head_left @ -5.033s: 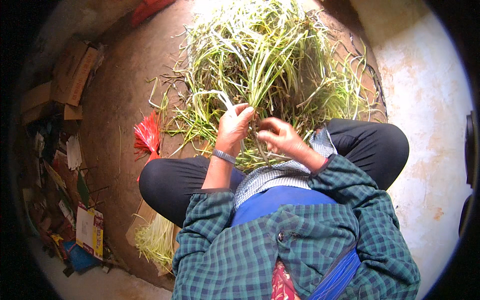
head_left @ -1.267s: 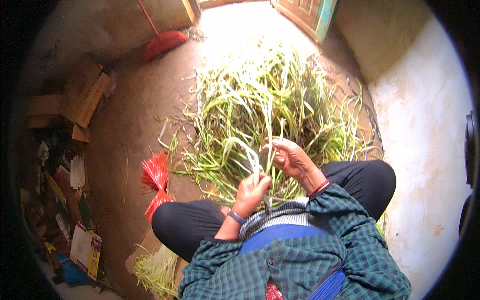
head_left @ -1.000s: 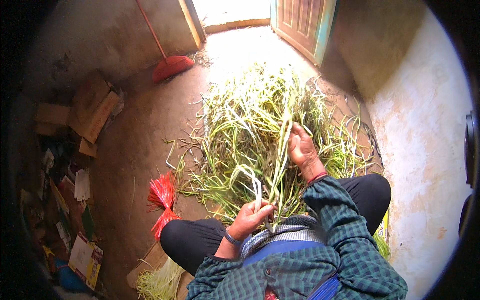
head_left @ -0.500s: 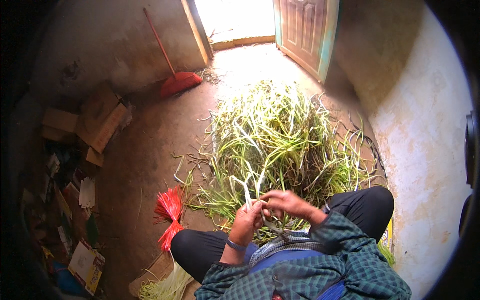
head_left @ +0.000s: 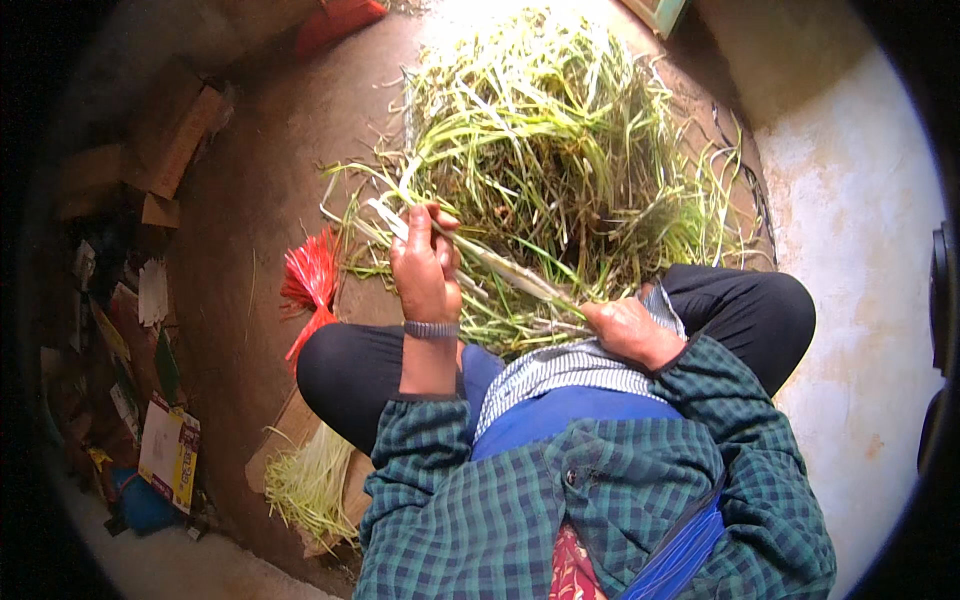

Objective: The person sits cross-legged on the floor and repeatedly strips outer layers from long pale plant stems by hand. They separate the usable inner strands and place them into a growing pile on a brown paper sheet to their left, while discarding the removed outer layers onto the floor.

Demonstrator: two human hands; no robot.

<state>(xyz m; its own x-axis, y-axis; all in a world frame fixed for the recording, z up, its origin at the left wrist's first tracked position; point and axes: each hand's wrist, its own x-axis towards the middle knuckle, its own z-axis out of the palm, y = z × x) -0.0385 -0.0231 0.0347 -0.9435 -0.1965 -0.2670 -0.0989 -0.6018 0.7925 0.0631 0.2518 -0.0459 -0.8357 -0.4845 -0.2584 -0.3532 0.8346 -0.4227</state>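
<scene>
My left hand (head_left: 428, 262) is closed round one end of a long pale green plant stalk (head_left: 515, 272), and leafy ends stick out past its fingers. The stalk slants down to my right hand (head_left: 632, 332), which pinches its other end just above my lap. Both hands are over the near edge of a big tangled heap of green and whitish stalks (head_left: 540, 130). Roots and brownish bits show among the heap. Some loose stalks lie between my knees, partly hidden by my hands.
Left of my knee stands a bunch of red plastic strips (head_left: 312, 272). Below it, thin pale yellow-green stalks (head_left: 318, 488) lie on cardboard. Cardboard boxes (head_left: 185, 140) and scraps fill the far left. A stained white wall (head_left: 850, 250) is on the right.
The view has tilted down toward my lap. My hands have moved apart, the left one up and leftward, the right one rightward, with the stalk stretched between them.
</scene>
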